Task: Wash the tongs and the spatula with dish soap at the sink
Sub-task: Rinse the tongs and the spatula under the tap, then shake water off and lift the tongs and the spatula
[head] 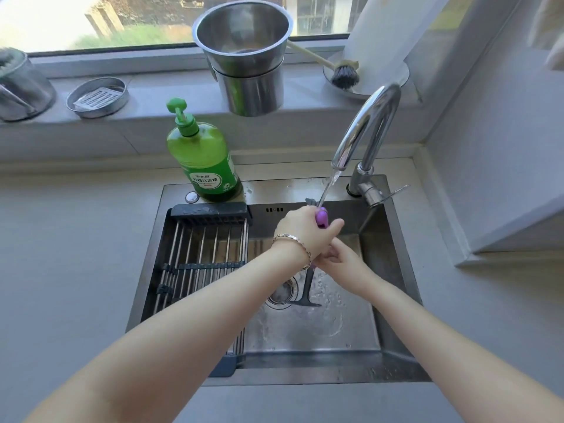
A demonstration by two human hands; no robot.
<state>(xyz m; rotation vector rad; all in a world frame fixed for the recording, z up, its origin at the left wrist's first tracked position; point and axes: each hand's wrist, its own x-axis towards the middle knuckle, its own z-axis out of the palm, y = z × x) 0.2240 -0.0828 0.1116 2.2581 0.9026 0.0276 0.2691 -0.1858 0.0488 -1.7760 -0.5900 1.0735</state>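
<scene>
The fingers of the left hand [300, 228] are clenched round the handle of the spatula [306, 288]. The purple end [322, 218] of this handle comes out of the fist on the far side. The water stream [328, 186] falls exactly on this purple end. The spatula hangs almost upright with its dark flat blade downward, low in the sink [305, 378] and just to the right of the drain [280, 293]. I cannot tell if the blade touches the bottom.

The fingers of the right hand [343, 261] reach under the left wrist and touch it. They are half hidden there, so I cannot tell if they grasp the handle or only lie against it. A bracelet [293, 247] sits on the left wrist. A small dark grey piece [309, 201] shows just beyond the left hand, but I cannot tell what it is.

The stream comes from the curved faucet [366, 126] at the far right corner of the sink. A drying rack [198, 254] of metal bars covers the left part of the sink. On the far rim, left of the faucet, stands the green dish soap bottle [203, 160] with a pump. On the window ledge behind it stand 2 steel pots [244, 56], one inside the other. A brush [345, 76] lies in a dish to the right of them, and a round tin [97, 97] stands to the left.
</scene>
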